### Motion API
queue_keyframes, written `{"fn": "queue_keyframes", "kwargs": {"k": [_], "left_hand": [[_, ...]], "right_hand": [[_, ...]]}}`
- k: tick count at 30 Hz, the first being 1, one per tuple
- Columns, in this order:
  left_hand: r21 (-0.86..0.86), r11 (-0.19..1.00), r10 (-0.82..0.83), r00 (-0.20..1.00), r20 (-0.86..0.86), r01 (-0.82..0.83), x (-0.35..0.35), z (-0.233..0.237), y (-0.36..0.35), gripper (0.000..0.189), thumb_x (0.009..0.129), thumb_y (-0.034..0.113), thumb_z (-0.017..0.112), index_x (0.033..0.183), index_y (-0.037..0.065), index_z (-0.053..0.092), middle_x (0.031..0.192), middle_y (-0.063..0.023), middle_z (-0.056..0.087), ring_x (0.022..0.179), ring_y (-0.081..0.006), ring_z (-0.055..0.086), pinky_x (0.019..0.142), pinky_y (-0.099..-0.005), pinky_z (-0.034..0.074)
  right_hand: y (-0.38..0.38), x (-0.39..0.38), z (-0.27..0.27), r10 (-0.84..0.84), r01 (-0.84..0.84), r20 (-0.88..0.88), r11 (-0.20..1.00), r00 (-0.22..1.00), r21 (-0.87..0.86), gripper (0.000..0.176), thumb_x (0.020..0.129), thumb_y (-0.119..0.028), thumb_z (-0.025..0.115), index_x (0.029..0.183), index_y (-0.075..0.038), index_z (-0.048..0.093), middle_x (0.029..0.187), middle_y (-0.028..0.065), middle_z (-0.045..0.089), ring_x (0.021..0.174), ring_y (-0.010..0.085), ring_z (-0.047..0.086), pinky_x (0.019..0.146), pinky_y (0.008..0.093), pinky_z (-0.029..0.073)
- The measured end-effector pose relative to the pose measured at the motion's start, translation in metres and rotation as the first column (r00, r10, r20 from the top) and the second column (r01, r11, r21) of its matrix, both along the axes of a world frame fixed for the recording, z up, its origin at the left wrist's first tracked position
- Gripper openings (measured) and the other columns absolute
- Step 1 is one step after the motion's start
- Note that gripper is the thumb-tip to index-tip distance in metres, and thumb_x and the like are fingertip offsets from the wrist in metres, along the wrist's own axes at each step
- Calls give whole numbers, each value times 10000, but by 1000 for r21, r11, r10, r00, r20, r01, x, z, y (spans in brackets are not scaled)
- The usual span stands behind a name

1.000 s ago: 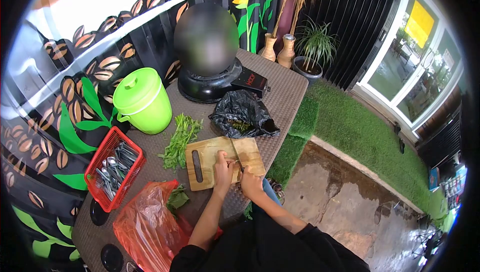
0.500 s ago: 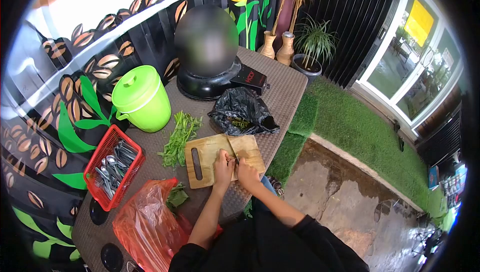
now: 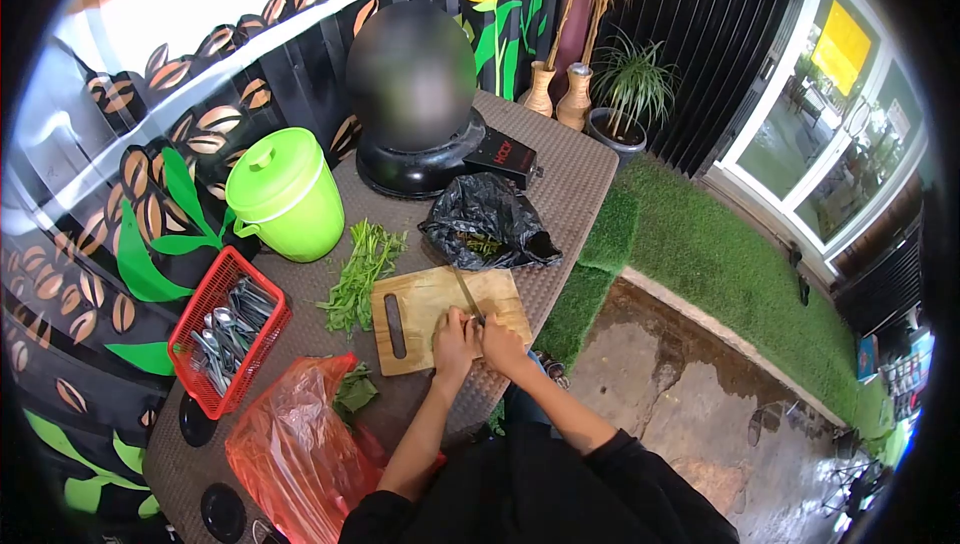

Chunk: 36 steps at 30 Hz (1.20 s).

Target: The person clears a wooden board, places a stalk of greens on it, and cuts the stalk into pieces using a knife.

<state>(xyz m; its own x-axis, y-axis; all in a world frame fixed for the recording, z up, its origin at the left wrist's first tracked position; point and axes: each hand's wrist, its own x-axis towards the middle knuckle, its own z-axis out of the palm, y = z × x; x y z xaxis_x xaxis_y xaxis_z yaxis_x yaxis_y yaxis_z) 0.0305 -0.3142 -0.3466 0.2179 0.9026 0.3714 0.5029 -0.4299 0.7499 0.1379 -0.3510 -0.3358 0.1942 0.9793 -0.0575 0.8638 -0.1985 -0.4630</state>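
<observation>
My right hand [image 3: 505, 346] is closed around the handle of a knife [image 3: 467, 294]. Its blade points away from me over the wooden cutting board [image 3: 425, 289]. Close beside it, my left hand [image 3: 455, 344] rests on the board with its fingers curled together; whatever they may hold is hidden. Left of the board lies a pile of green leafy stems [image 3: 362, 279]. Just behind the board sits a crumpled black plastic bag [image 3: 488, 224], its mouth open with some greens showing inside.
A red basket of spoons and other cutlery [image 3: 228, 334] stands at the left. An orange plastic bag [image 3: 300, 449] lies near me, with dark leaves [image 3: 354, 392] beside it. Farther back are a lidded green bucket [image 3: 288, 199] and a black appliance [image 3: 420, 169]. The table's edge [image 3: 575, 264] runs along the right.
Both hands have shifted slightly toward me and to the right. More of the knife blade shows now. The greens and bags stay where they were.
</observation>
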Motion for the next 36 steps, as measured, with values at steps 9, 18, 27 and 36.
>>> {"fn": "queue_keyframes", "kwargs": {"k": [9,18,27,36], "left_hand": [[-145,981,-105,982,156,128,-6,1,27,222,691,-139,606,827,-10,485,768,-173,572,643,-284,624,601,-351,487],[-100,995,-11,1000,2,11,-13,-11,31,89,665,-50,704,733,-21,654,770,-160,607,758,-293,586,687,-381,469],[112,993,-11,986,-165,30,-13,5,10,89,757,51,642,785,-28,670,808,-150,618,841,-326,550,768,-413,438],[-2,999,-35,996,-80,35,-17,2,16,95,761,34,614,805,-26,672,832,-159,619,878,-326,542,802,-414,428]], "right_hand": [[-4,-10,-3,-31,35,57,997,998,-74,331,934,-294,433,1030,23,425,772,242,647,709,395,660,614,455,541],[-19,-20,-8,-94,95,16,994,995,-54,324,938,-297,431,1036,12,429,787,261,636,739,423,641,654,495,517],[-15,-14,11,-22,19,-22,991,1000,-130,299,927,-268,442,1023,15,435,806,270,636,778,414,648,676,495,521],[2,-8,9,0,-1,-15,998,1000,-62,340,929,-311,449,1000,21,443,754,259,638,727,412,652,647,484,526]]}}
